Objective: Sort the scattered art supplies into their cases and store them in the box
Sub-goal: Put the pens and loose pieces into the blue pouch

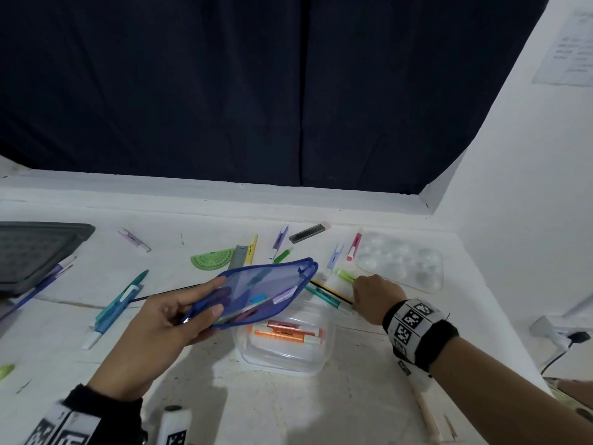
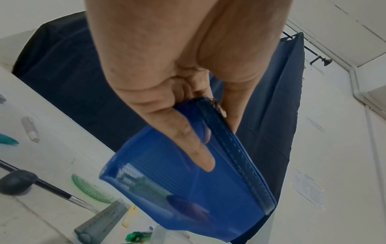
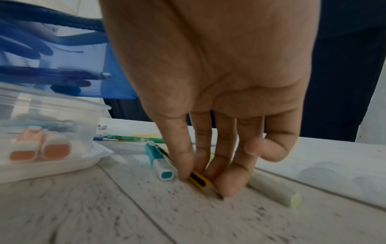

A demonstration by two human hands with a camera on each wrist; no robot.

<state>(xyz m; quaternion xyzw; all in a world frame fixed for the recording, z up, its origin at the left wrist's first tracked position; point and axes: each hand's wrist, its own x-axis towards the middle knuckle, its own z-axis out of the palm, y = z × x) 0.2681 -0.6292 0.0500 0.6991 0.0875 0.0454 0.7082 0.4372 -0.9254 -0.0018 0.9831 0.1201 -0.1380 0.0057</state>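
My left hand (image 1: 160,319) (image 2: 167,82) holds a blue mesh zip pouch (image 1: 263,290) (image 2: 188,198) (image 3: 31,57) in the air, thumb on top and fingers underneath. The pouch holds several pens and hangs over a clear plastic container (image 1: 288,358) (image 3: 52,105) with orange highlighters (image 1: 285,332) (image 3: 41,151) in it. To the right, my right hand (image 1: 357,293) (image 3: 208,171) reaches down to the table. Its fingertips pinch a yellow-and-black pencil (image 1: 327,289) (image 3: 197,178) that lies flat. A teal highlighter (image 1: 324,295) (image 3: 160,165) lies left of the pencil and a pale green one (image 1: 345,274) (image 3: 273,191) right of it.
A clear paint palette (image 1: 401,261) sits at the back right. A green protractor (image 1: 211,258), a grey ruler (image 1: 239,255), a thin black brush (image 1: 167,292) and several pens (image 1: 118,303) lie scattered on the white table. A grey tray (image 1: 32,252) is at the left edge.
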